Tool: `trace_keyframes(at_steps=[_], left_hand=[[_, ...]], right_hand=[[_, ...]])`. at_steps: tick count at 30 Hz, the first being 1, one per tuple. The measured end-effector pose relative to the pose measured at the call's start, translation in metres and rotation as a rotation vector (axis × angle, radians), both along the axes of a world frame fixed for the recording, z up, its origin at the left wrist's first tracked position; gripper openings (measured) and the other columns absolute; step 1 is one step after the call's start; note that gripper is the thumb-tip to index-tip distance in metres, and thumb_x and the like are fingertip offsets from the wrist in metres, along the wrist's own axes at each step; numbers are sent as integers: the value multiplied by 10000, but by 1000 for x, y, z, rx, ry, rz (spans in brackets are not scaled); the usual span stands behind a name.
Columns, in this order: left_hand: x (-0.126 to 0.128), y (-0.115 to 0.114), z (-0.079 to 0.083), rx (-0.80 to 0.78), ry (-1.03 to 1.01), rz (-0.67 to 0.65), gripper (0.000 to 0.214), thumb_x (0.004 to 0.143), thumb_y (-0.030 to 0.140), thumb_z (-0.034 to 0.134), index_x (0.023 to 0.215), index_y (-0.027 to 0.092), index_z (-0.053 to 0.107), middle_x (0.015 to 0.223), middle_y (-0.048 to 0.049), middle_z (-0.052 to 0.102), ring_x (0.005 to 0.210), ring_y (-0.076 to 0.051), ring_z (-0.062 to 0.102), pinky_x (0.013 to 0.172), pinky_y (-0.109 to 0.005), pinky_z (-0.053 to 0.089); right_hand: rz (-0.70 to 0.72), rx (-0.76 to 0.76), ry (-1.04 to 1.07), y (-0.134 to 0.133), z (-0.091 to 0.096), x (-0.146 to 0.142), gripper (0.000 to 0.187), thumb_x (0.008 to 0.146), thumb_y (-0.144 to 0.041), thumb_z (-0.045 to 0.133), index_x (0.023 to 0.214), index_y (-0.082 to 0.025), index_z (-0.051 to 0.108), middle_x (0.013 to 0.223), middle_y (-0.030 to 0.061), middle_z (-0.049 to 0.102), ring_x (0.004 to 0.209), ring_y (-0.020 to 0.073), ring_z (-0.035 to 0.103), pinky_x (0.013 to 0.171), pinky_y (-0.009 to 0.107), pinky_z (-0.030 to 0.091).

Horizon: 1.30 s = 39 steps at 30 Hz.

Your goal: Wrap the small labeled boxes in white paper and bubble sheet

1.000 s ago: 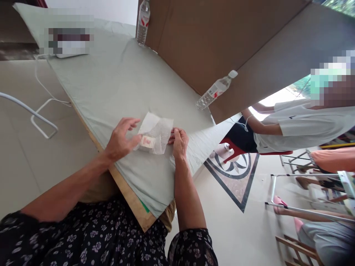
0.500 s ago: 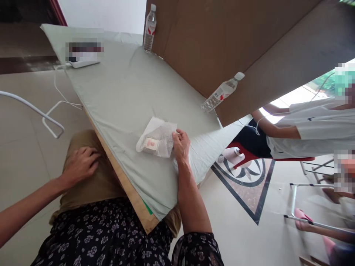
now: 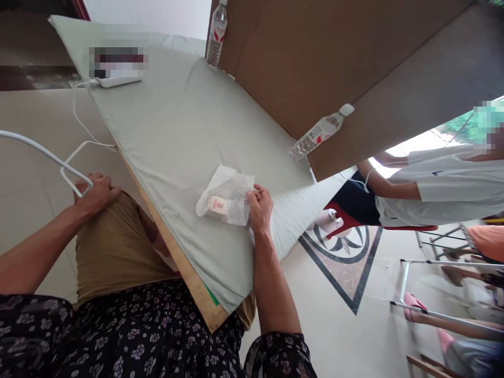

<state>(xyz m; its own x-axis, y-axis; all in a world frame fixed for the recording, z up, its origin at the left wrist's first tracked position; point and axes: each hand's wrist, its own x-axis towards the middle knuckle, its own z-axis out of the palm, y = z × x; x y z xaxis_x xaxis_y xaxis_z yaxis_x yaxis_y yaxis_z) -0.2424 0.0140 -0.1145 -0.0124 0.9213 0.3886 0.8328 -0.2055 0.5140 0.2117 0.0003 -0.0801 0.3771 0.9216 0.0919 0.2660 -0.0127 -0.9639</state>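
A small cream box with a pink label [image 3: 219, 205] lies on the grey-green cloth of the table [image 3: 177, 131], partly wrapped in a sheet of bubble wrap [image 3: 232, 194] over white paper. My right hand [image 3: 259, 208] pinches the right edge of the bubble wrap, fingers closed on it. My left hand [image 3: 95, 192] is off the table, resting on my knee in tan trousers, fingers curled down beside a white metal frame [image 3: 69, 173]; nothing shows in it.
Two plastic water bottles stand against a brown cardboard wall [image 3: 299, 58], one at the back [image 3: 217, 32] and one at the right [image 3: 321, 132]. A white device with a cable [image 3: 118, 80] lies at the table's far left. Other people sit at the right [image 3: 433, 184].
My left hand left the wrapped box, dropped off the table to my lap and slid out to my knee. My right hand stayed on the bubble wrap, which now folds further over the box.
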Motion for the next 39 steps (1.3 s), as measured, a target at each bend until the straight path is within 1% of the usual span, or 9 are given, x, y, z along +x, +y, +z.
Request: trace_keyframes(at_steps=[5, 9, 12, 15, 19, 24, 28, 32, 39], left_hand=[[40, -94, 11, 53, 134, -215, 323, 870, 334, 609, 572, 235, 531, 635, -19, 554, 698, -225, 554, 682, -374, 360], [100, -133, 47, 216, 32, -348, 211, 893, 198, 653, 690, 234, 607, 765, -12, 664, 749, -193, 623, 750, -354, 511], [151, -112, 87, 359, -40, -355, 177, 943, 228, 628, 778, 221, 689, 899, -49, 706, 864, -205, 655, 869, -378, 561], [197, -66, 111, 221, 4, -410, 271, 988, 365, 582, 960, 207, 801, 1325, -144, 681, 1221, -294, 624, 1040, -455, 541], [230, -5, 109, -217, 194, -412, 323, 933, 407, 617, 1039, 195, 837, 1325, -156, 709, 1244, -332, 627, 1090, -462, 498], [212, 39, 91, -490, 112, -196, 363, 928, 290, 493, 1023, 178, 825, 1007, -119, 791, 972, -289, 705, 857, -390, 510], [192, 40, 86, -453, 85, -181, 318, 877, 280, 541, 1000, 185, 819, 1008, -125, 781, 956, -296, 694, 872, -422, 523], [191, 25, 95, -98, 68, -246, 356, 920, 348, 535, 1096, 163, 783, 1236, -168, 724, 1170, -322, 641, 1063, -493, 492], [199, 2, 120, -291, 160, -619, 591, 1020, 504, 389, 1424, 125, 595, 1144, -138, 758, 1148, -312, 673, 1027, -455, 498]], right_hand=[[9, -24, 1, 5, -1, 2, 516, 775, -531, 688, 1149, -188, 596, 812, 0, 676, 735, 175, 607, 730, 330, 478], [17, -32, -37, 10, 0, 1, 573, 775, -549, 695, 1204, -187, 576, 772, -37, 620, 717, 164, 587, 725, 326, 465], [15, -36, -43, 7, 3, -3, 565, 793, -506, 658, 1245, -184, 555, 757, -56, 578, 687, 147, 557, 690, 309, 453], [3, -40, -70, 1, 5, -8, 555, 821, -438, 612, 1295, -159, 534, 758, -45, 594, 670, 147, 557, 661, 301, 446], [-24, -9, -129, -1, 2, -10, 535, 839, -394, 584, 1314, -154, 535, 723, -61, 578, 647, 141, 546, 659, 293, 451], [-49, 26, -205, 11, -8, -1, 545, 825, -379, 594, 1323, -168, 530, 757, -49, 608, 714, 159, 607, 737, 320, 488], [-65, 2, -396, 13, -8, 5, 541, 832, -364, 594, 1347, -204, 547, 856, -10, 685, 760, 172, 637, 793, 359, 507], [-121, 136, -408, -2, 14, 1, 479, 887, -437, 596, 1317, -227, 578, 1106, 80, 717, 885, 191, 651, 826, 380, 538], [393, 2, -225, -28, 56, -14, 598, 1015, -662, 449, 1404, -224, 572, 1109, 94, 775, 1068, 244, 702, 1017, 441, 530]])
